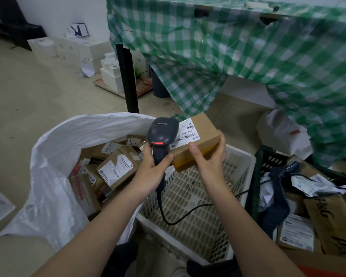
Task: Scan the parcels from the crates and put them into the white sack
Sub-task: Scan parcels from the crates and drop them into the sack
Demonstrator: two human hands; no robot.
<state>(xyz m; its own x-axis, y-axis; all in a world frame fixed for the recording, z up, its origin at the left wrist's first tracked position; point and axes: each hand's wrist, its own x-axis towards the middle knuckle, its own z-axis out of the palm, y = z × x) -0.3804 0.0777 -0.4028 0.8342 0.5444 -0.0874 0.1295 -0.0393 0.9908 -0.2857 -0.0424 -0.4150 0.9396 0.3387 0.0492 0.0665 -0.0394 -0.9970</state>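
My left hand point(150, 172) grips the handle of a dark barcode scanner point(161, 134), whose head points at the label of a brown cardboard parcel point(200, 140). My right hand point(210, 158) holds that parcel from its near side, above the white crate point(190, 206). The scanner's red window is lit and its black cable runs down into the crate. To the left stands the open white sack point(54, 172), with several labelled brown parcels point(116, 166) inside.
A dark green crate point(268, 162) at the right holds cardboard boxes, soft mailers and dark cloth. A table draped in green checked plastic point(248, 56) stands behind, its black leg point(128, 76) near the sack. White boxes are stacked by the far wall.
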